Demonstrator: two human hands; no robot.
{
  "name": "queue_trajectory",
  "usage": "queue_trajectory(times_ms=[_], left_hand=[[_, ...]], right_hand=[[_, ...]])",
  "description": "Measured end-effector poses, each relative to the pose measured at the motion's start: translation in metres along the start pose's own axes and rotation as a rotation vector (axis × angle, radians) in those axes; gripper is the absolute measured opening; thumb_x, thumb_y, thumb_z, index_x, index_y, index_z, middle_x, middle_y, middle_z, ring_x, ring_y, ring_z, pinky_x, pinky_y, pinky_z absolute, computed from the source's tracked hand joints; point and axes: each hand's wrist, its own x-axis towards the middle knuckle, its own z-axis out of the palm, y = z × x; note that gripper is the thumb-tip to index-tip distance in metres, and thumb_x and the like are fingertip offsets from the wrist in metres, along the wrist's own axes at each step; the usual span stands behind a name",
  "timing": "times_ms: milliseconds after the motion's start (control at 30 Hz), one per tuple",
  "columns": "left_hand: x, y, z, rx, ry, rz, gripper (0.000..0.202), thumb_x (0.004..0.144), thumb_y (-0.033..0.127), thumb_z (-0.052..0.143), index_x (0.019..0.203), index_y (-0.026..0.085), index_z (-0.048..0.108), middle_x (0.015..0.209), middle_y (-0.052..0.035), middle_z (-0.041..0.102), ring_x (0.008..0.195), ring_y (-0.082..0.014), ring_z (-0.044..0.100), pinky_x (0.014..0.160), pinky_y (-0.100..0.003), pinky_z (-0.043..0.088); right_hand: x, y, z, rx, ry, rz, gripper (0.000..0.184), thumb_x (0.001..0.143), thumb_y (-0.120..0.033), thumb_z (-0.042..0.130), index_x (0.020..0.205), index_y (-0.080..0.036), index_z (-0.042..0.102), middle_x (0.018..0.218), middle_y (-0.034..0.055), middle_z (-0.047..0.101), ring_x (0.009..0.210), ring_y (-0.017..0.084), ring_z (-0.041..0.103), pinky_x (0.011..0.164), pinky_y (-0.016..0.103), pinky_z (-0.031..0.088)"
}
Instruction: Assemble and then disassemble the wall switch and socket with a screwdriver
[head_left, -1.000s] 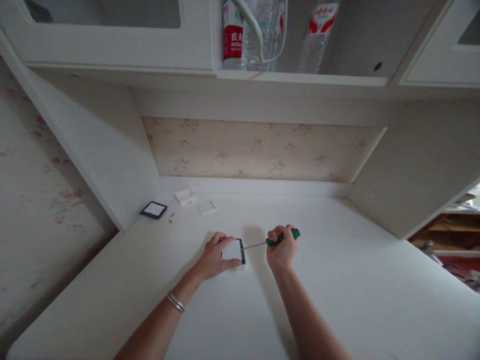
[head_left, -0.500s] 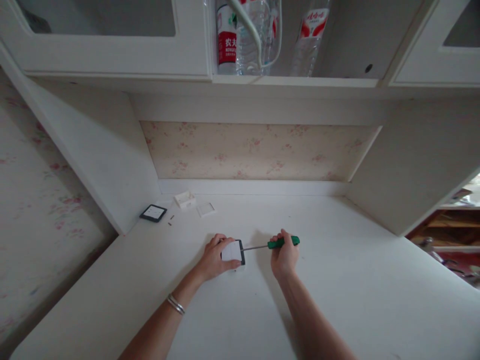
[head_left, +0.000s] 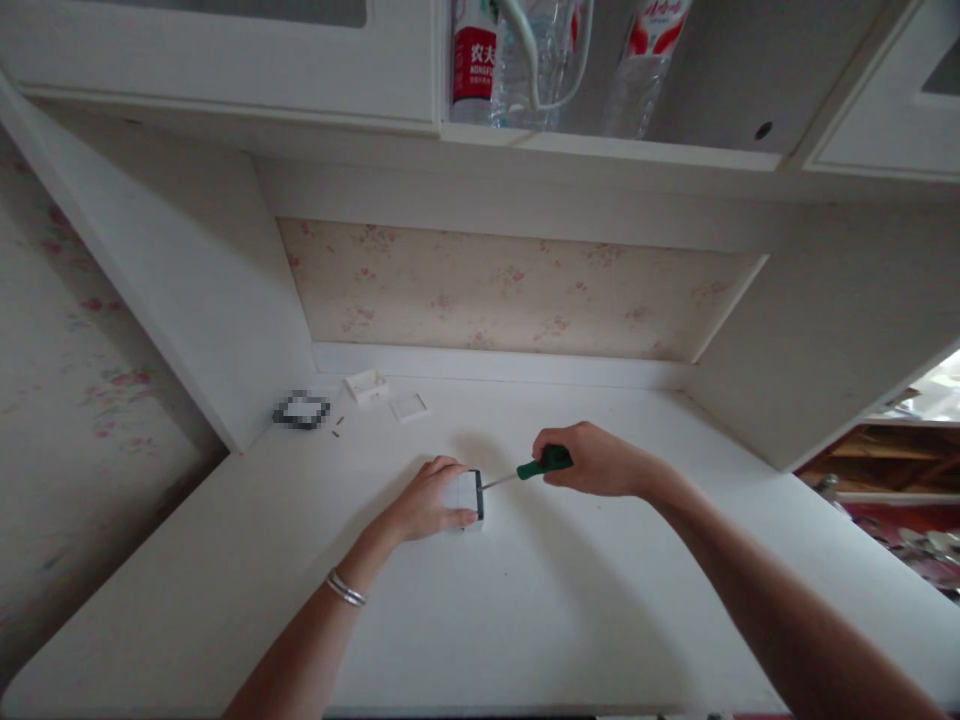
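My left hand (head_left: pixel 427 500) grips a small white square plate with a dark edge (head_left: pixel 469 493), holding it upright on the white desk (head_left: pixel 570 600). My right hand (head_left: pixel 592 460) is closed round the green handle of a screwdriver (head_left: pixel 544 464). The metal shaft points left and its tip meets the plate's dark right edge. A silver bracelet (head_left: pixel 345 588) sits on my left wrist.
At the back left of the desk lie a dark square part (head_left: pixel 301 411), a white box-shaped part (head_left: pixel 365 385), a flat white square frame (head_left: pixel 409 407) and two small screws (head_left: pixel 337 428). Water bottles (head_left: pixel 517 60) stand on the shelf overhead. Side panels wall in the desk.
My right arm has swung out to the right and the hand now grips the screwdriver handle from above, further along it. The left hand still holds the plate in place.
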Motion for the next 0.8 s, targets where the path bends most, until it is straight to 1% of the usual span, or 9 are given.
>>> queue_trajectory(times_ms=[67,133,200,267,367,467,533,633,800], left_hand=[[0.001,-0.002,0.000,-0.028,-0.001,0.006,0.065,0.064,0.048,0.074,0.122,0.026,0.055,0.123,-0.0063,0.050,0.115,-0.0261,0.046,0.102,-0.038,0.035],[0.001,-0.003,0.000,-0.042,-0.006,0.006,0.063,0.065,0.047,0.074,0.121,0.025,0.055,0.122,-0.0065,0.051,0.115,-0.0264,0.046,0.102,-0.039,0.035],[0.001,-0.004,0.000,-0.048,-0.010,0.004,0.063,0.065,0.047,0.074,0.122,0.025,0.055,0.121,-0.0067,0.052,0.115,-0.0266,0.047,0.102,-0.039,0.035],[0.001,-0.005,0.000,-0.056,-0.005,0.001,0.063,0.065,0.046,0.074,0.122,0.025,0.055,0.121,-0.0067,0.052,0.114,-0.0264,0.047,0.102,-0.039,0.035],[-0.001,-0.004,0.000,-0.074,0.000,-0.001,0.064,0.065,0.046,0.074,0.122,0.025,0.055,0.121,-0.0060,0.052,0.115,-0.0255,0.047,0.102,-0.037,0.035],[-0.002,-0.003,0.000,-0.080,-0.006,-0.005,0.064,0.065,0.045,0.074,0.123,0.026,0.054,0.122,-0.0052,0.052,0.116,-0.0251,0.046,0.102,-0.037,0.035],[-0.002,-0.002,-0.001,-0.078,-0.009,-0.014,0.063,0.066,0.045,0.074,0.123,0.027,0.054,0.122,-0.0049,0.052,0.116,-0.0250,0.046,0.102,-0.037,0.034],[-0.002,-0.002,-0.001,-0.084,-0.018,-0.018,0.062,0.067,0.045,0.073,0.123,0.027,0.054,0.122,-0.0048,0.051,0.117,-0.0250,0.045,0.103,-0.037,0.034],[-0.002,-0.002,-0.001,-0.093,-0.015,0.001,0.063,0.066,0.046,0.074,0.123,0.026,0.054,0.121,-0.0053,0.051,0.115,-0.0246,0.046,0.103,-0.036,0.034]], right_hand=[[0.005,-0.008,0.001,-0.140,0.039,-0.024,0.020,0.049,-0.010,0.076,0.057,-0.024,0.064,0.050,-0.0051,0.058,0.050,0.012,0.051,0.054,0.025,0.034],[0.011,-0.013,0.006,-0.256,0.025,-0.014,0.020,0.050,-0.011,0.074,0.049,-0.024,0.059,0.047,-0.0048,0.053,0.048,0.013,0.048,0.056,0.026,0.032],[0.014,-0.015,0.010,-0.349,-0.081,0.004,0.018,0.056,-0.015,0.071,0.048,-0.024,0.059,0.048,-0.0033,0.053,0.051,0.014,0.048,0.058,0.027,0.031],[0.015,-0.014,0.011,-0.371,-0.175,0.004,0.015,0.061,-0.017,0.068,0.050,-0.024,0.060,0.050,-0.0023,0.054,0.053,0.014,0.047,0.059,0.027,0.030],[0.011,-0.005,0.007,-0.305,-0.247,-0.020,0.015,0.066,-0.018,0.066,0.052,-0.024,0.062,0.050,-0.0030,0.054,0.050,0.012,0.043,0.057,0.027,0.028],[0.004,0.009,0.007,-0.239,-0.300,-0.046,0.012,0.071,-0.021,0.062,0.062,-0.025,0.068,0.052,-0.0042,0.055,0.050,0.011,0.041,0.055,0.026,0.028],[-0.002,0.019,0.010,-0.180,-0.299,-0.001,0.012,0.073,-0.025,0.061,0.070,-0.026,0.072,0.054,-0.0046,0.056,0.051,0.011,0.041,0.054,0.025,0.028],[-0.010,0.036,0.018,-0.084,-0.305,0.120,0.017,0.073,-0.031,0.059,0.081,-0.026,0.074,0.056,-0.0051,0.055,0.051,0.011,0.039,0.052,0.024,0.029],[-0.020,0.059,0.030,0.025,-0.306,0.168,0.025,0.076,-0.038,0.056,0.089,-0.026,0.074,0.061,-0.0052,0.057,0.054,0.011,0.037,0.053,0.024,0.031]])
